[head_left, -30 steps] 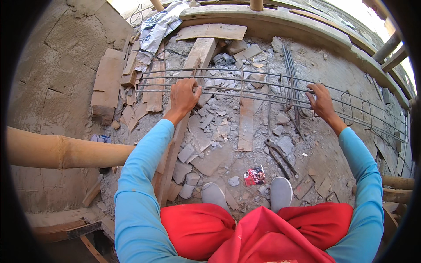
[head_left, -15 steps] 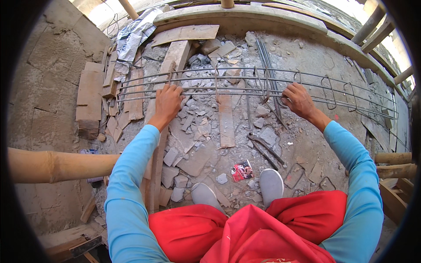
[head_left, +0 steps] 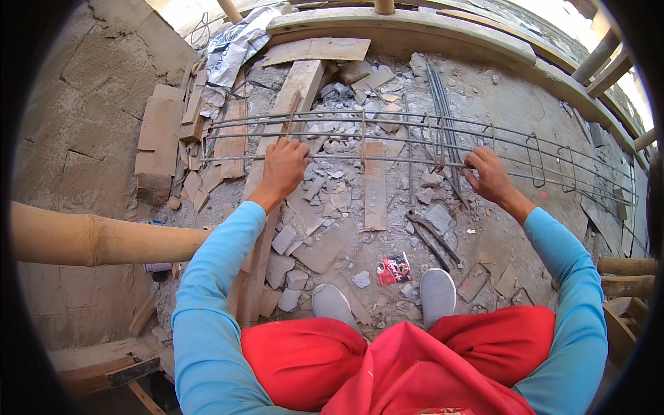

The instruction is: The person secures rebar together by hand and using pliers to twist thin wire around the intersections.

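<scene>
A long rebar cage [head_left: 363, 138] of thin steel bars with several bent stirrups stretches across the view in front of me. My left hand [head_left: 283, 167] is closed around its nearest bar, left of the middle. Farther right, my right hand [head_left: 487, 174] has its fingers curled on the same near bar. Between the hands, the cage passes over broken rubble and a flat wooden strip [head_left: 375, 197]. Stirrups hang loosely around the bars, several of them to the right of my right hand. The undersides of both hands' fingers are partly hidden.
Long-handled pincers [head_left: 418, 220] lie near my right shoe [head_left: 438, 299], beside a red packet [head_left: 394, 269]. A bundle of rods [head_left: 437, 93] lies beyond the cage. Wooden planks [head_left: 294, 86] and a thick bamboo pole [head_left: 111, 240] are at the left. A low concrete ledge [head_left: 415, 31] runs behind.
The whole view has shifted, so most things appear farther right. The cage's nearest bar has come slightly toward me and stands farther from the bar behind it. Both hands stay on the cage.
</scene>
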